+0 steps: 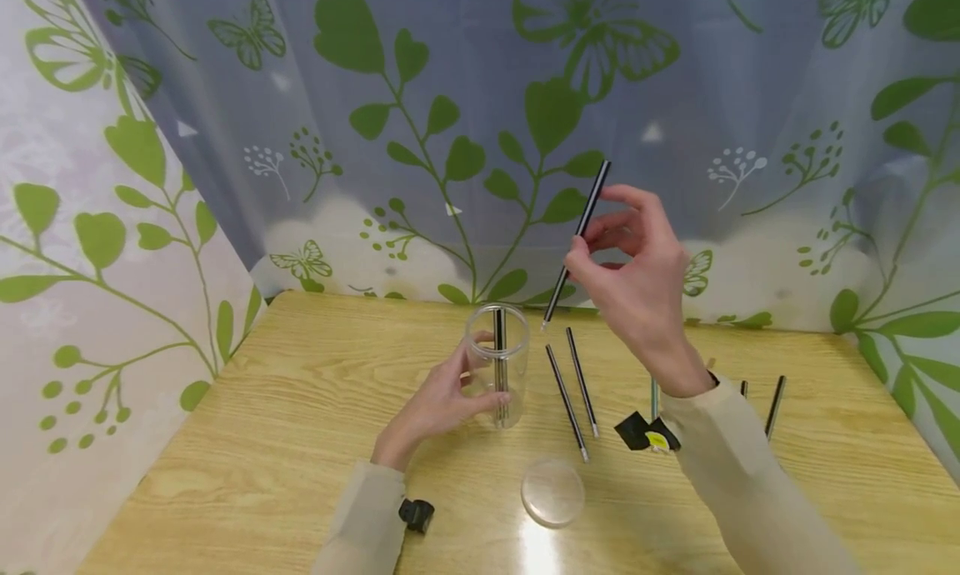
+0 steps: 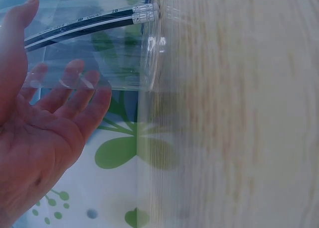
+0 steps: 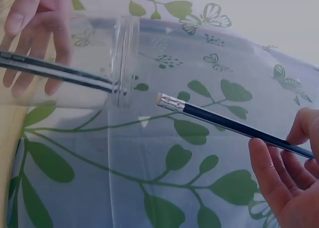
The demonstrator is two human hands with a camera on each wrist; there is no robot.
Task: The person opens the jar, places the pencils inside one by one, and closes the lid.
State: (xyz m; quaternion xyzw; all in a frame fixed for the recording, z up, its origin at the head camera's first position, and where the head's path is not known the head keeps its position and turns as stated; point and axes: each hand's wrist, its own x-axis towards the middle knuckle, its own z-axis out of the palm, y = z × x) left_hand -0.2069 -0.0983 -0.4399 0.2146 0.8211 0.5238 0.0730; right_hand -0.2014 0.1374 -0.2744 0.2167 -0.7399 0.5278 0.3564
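Note:
My left hand [image 1: 442,398] holds a clear, open-topped plastic jar [image 1: 517,379] upright on the table, thumb in front and fingers around the far side. Inside stand two black-and-silver pencils [image 2: 99,26], their eraser ends at the jar's bottom. Up to the right, my right hand [image 1: 637,271] pinches another black striped pencil [image 1: 558,296] between thumb and fingers. It slants with its white eraser end down, just right of the jar's rim and apart from it. In the right wrist view this pencil's metal ferrule [image 3: 172,103] points toward the jar mouth [image 3: 128,63].
Two more pencils [image 1: 567,402] lie side by side on the wooden table [image 1: 285,408], right of the jar. A round clear lid [image 1: 552,493] lies nearer. Several other pencils [image 1: 776,407] lie farther right, partly behind my right forearm. A patterned curtain [image 1: 465,250] hangs along the table's back.

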